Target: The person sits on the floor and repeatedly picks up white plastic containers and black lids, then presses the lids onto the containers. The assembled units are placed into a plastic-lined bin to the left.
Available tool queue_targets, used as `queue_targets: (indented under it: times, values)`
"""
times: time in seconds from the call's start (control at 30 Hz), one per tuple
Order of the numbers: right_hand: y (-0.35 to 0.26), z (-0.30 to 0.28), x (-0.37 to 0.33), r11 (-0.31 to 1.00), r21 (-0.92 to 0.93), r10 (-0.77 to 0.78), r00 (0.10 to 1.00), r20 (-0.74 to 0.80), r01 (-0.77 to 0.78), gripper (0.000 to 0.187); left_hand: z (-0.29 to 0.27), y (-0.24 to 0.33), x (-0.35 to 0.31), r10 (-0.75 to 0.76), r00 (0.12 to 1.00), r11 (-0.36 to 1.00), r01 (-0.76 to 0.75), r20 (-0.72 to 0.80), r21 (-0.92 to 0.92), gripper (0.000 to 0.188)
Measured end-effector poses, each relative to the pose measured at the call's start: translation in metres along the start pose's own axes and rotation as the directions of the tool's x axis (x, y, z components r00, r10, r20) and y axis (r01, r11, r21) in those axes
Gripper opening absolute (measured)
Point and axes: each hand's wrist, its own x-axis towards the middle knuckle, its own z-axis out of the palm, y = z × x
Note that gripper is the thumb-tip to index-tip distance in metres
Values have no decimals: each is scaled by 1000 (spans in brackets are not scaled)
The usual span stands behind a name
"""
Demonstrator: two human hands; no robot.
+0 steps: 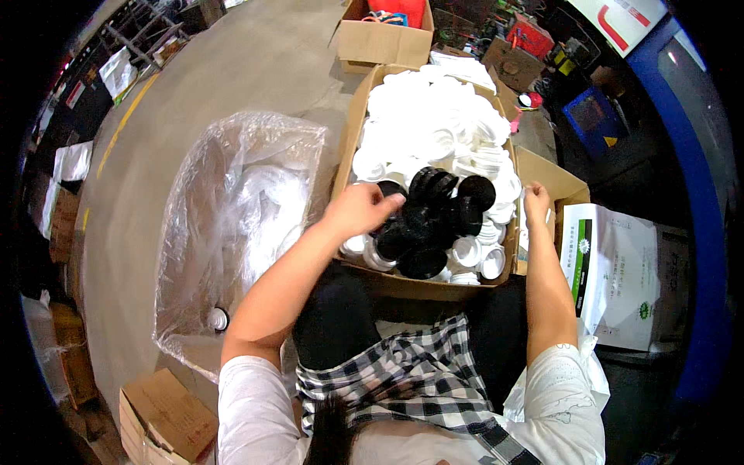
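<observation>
A large cardboard box (346, 143) in front of me is heaped with white round plastic lids (434, 116). On the near part of the heap lies a pile of black round lids (422, 225). My left hand (358, 211) is at the left edge of that pile, thumb and fingers closed around the rim of a black lid (391, 188). Past the box's right wall, my right hand (536, 203) is closed over a smaller open carton (562, 182). Its curled fingers hide whatever they may hold.
Left of the box stands a container lined with clear plastic (232, 178), with a white-and-black round piece (218, 318) inside. A closed carton (170, 415) sits lower left. A printed white bag (632, 279) is at my right. Another carton (387, 43) stands beyond the lids.
</observation>
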Motion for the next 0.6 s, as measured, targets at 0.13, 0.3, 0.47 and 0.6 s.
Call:
queue_targets:
  times: [0.13,0.3,0.47,0.6]
  values:
    - [40,7,17,990,-116,87,996,15,-85,46,40,32,11,-67,998,957,62,6,284,60]
    - [23,22,14,971,-219,101,995,20,-94,39,61,-2,7,6,979,998,8,-203,67,58]
    - [-61,10,5,979,159,-81,962,-259,126,26,50,8,-22,-296,947,394,239,123,-887,38]
    - [-134,-11,-47,755,490,-405,898,-175,436,29,60,25,-47,27,986,-151,166,164,-974,40]
